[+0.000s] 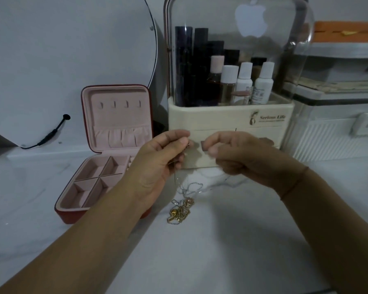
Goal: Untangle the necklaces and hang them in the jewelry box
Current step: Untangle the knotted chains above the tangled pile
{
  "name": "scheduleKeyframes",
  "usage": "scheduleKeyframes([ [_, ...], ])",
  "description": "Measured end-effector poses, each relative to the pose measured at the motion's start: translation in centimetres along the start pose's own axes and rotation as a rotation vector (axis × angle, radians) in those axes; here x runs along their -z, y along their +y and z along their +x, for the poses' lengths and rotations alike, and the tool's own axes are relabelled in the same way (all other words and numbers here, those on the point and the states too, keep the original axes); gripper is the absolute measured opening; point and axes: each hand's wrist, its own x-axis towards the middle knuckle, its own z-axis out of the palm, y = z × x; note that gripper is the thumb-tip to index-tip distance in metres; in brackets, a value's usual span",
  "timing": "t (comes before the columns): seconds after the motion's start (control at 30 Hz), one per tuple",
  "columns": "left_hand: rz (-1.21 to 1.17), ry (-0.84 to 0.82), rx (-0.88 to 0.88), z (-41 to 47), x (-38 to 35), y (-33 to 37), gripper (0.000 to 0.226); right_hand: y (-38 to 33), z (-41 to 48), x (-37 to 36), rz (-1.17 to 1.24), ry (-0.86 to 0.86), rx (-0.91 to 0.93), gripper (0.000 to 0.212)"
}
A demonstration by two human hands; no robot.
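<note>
Both hands up over the middle of the tabletop [232, 240]. Left hand [160, 164] pinches a thin chain, right hand [240, 154] pinches closed too, on what I cannot tell. The chain drops to the necklaces [182, 206], a tangled heap lying just below the hands. Jewelry box [106, 149] sits open at the left, near the back edge, lid upright, hooks bare.

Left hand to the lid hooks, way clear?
Probably yes. The box stands open just left of the left hand, hooks bare and nothing between. But its fingers pinch a chain tied into the tangle.
</note>
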Motion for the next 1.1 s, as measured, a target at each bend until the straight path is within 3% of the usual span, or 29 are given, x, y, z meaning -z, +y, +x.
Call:
scheduleKeyframes([
  [0.13, 0.026, -0.028, -0.017, -0.2, 0.0, 0.0, 0.017, 0.4, 0.2, -1.5, -0.200, -0.056, -0.090, 0.019],
  [0.33, 0.035, -0.060, -0.008, -0.2, 0.0, -0.1, 0.015, 0.7, 0.4, -2.0, -0.139, -0.042, -0.054, 0.013],
  [0.43, 0.031, -0.059, -0.008, -0.2, 0.0, -0.2, 0.015, 0.7, 0.5, -1.9, -0.044, -0.029, -0.012, 0.009],
  [0.57, 0.026, -0.038, -0.004, -0.1, 0.0, -0.2, 0.017, 0.6, 0.6, -1.5, 0.113, 0.045, 0.009, 0.019],
  [0.67, 0.067, -0.018, -0.014, -0.2, -0.1, -0.2, 0.020, 0.4, 0.7, -1.2, 0.183, 0.107, 0.041, 0.010],
  [0.87, 0.113, 0.121, -0.013, 0.1, 0.0, -0.5, 0.014, 0.0, 0.7, -0.5, 0.387, 0.092, 0.138, 0.022],
  [1.0, 0.123, 0.179, -0.038, 0.2, 0.2, -0.6, 0.017, -0.3, 0.6, 0.3, 0.569, 0.113, 0.191, 0.007],
  [1.1, 0.094, 0.252, -0.046, 0.4, 0.5, -0.6, 0.016, -0.3, 0.5, 1.1, 0.631, 0.123, 0.219, 0.009],
])
